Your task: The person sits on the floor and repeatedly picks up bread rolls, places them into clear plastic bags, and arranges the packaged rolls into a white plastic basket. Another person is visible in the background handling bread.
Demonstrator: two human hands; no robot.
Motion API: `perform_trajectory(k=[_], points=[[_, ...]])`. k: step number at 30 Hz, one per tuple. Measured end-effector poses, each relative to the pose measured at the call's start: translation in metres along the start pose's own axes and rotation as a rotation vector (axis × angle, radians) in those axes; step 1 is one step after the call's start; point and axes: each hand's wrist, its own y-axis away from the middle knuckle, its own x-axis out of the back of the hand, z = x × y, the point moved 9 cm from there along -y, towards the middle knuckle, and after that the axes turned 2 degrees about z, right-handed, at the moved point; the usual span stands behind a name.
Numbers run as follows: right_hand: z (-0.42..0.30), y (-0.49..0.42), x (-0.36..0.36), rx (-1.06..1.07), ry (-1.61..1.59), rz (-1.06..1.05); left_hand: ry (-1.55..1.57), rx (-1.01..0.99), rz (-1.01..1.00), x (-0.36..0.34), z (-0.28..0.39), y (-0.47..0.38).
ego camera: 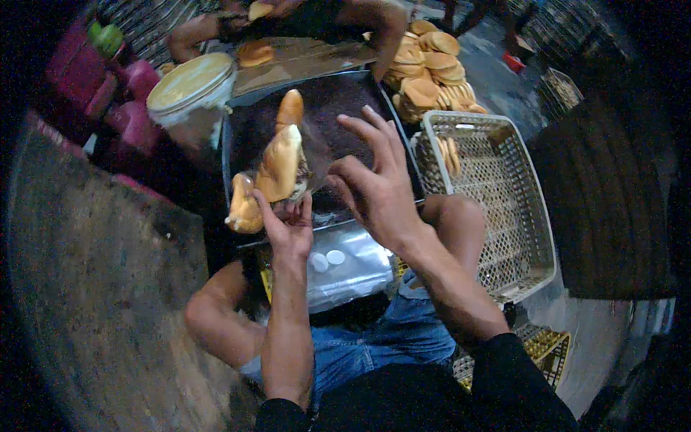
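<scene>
My left hand [286,224] grips a split bread roll [276,170], with dark filling and something pale showing along its open side. Another golden roll [245,208] sits against the left side of my thumb; whether it is held too, I cannot tell. Beyond these, a third roll [291,108] rises over the dark tray [402,132], which is spread with a dark brown substance. My right hand [378,178] hovers above the tray's right part, fingers apart and bent, holding nothing. On my lap lies a stack of clear plastic bags [356,275] with two white discs [328,260] on it.
A bucket [189,92] smeared with pale cream stands left of the tray. Opposite, a co-worker's arms [378,27] reach around a cardboard sheet [307,62] bearing a roll. Piled buns [432,70] lie at the upper right. A plastic crate [545,237] holds several flat breads.
</scene>
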Motion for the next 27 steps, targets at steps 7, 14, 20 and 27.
perform_trajectory(k=[7, 14, 20, 27], points=[[0.072, 0.009, 0.037, -0.014, 0.547, -0.349, -0.579, 0.088, -0.433, -0.119, -0.078, 0.032], [0.380, 0.143, 0.090, -0.947, 0.486, -0.324, -2.257, 0.292, -0.701, 0.021, -0.096, 0.027], [0.494, 0.184, 0.057, -1.099, 0.457, -0.354, -2.287, 0.274, -0.645, 0.076, -0.093, 0.037], [0.145, 0.078, 0.010, -0.323, -0.367, -0.711, -1.856, 0.151, -0.536, 0.007, -0.059, 0.084]])
